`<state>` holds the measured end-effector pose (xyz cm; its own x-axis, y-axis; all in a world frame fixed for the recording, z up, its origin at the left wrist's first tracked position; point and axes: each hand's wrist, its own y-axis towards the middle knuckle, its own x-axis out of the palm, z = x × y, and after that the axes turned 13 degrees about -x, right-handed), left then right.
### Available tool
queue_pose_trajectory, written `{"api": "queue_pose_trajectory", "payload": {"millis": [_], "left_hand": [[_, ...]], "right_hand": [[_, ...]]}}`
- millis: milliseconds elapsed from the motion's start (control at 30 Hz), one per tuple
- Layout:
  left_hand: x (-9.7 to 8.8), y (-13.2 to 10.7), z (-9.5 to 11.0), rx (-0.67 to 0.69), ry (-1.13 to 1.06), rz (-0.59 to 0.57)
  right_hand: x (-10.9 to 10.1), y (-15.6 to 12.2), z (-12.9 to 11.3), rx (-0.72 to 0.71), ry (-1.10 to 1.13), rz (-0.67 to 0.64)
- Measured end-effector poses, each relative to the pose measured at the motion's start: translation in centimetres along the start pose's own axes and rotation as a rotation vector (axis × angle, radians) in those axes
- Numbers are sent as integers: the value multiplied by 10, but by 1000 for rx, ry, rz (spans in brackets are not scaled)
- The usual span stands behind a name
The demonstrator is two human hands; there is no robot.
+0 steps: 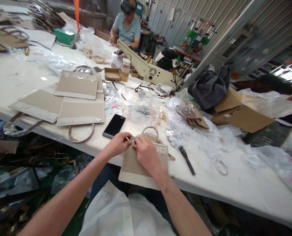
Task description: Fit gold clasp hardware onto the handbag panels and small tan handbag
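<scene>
A beige bag panel (133, 165) lies at the near edge of the white table (246, 186), hanging slightly over it. Its plastic-wrapped handle (149, 130) arches up from its top edge. My left hand (118, 143) pinches the panel's top left corner, fingers curled tight. My right hand (147, 154) presses down on the top edge beside it, fingers bent onto the panel. The two hands almost touch. What the fingertips grip beyond the panel is hidden.
A black phone (114, 126) lies just left of my hands. Several beige panels (80, 111) are stacked further left. A dark tool (187, 160) and a metal ring (221, 166) lie to the right among clear plastic wrap. A seated person (127, 28) works at the far end.
</scene>
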<state>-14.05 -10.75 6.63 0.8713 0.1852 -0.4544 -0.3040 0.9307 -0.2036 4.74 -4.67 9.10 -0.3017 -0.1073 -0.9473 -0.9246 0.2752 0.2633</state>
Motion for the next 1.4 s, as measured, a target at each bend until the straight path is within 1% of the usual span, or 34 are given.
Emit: {"api": "queue_pose_trajectory", "payload": {"millis": [167, 233, 300, 367, 433, 467, 533, 633, 700, 833, 967, 1067, 1300, 1400], "left_hand": [[0, 4, -6, 41, -49, -42], [1, 4, -9, 30, -73, -55], [2, 4, -11, -4, -118, -78], [2, 4, -13, -35, -170, -102], [2, 3, -14, -42, -196, -108], [2, 4, -14, -42, -201, -108], [1, 4, -14, -47, -218, -125], [0, 5, -13, -58, -240, -158], [0, 5, -13, -59, -241, -157], [1, 5, -15, -55, -224, -137], [2, 6, -18, -42, -232, -147], [3, 7, -19, -39, -242, -146], [3, 8, -19, -42, -234, -132], [4, 8, -19, -38, -220, -126]], "right_hand": [[0, -2, 4, 18, 79, 64], [-5, -4, 7, 36, 194, 119], [-10, -6, 11, 71, 366, 205], [-12, -7, 14, 139, 527, 312], [-9, -8, 15, 244, 645, 389], [-6, -9, 16, 288, 686, 405], [1, -9, 16, 332, 739, 398], [7, -8, 17, 325, 738, 377], [7, -6, 18, 319, 722, 365], [2, -2, 19, 282, 689, 345], [-3, 4, 16, 219, 584, 332], [-4, 7, 12, 195, 548, 317], [1, 7, 9, 219, 478, 374], [3, 7, 10, 207, 483, 362]]}}
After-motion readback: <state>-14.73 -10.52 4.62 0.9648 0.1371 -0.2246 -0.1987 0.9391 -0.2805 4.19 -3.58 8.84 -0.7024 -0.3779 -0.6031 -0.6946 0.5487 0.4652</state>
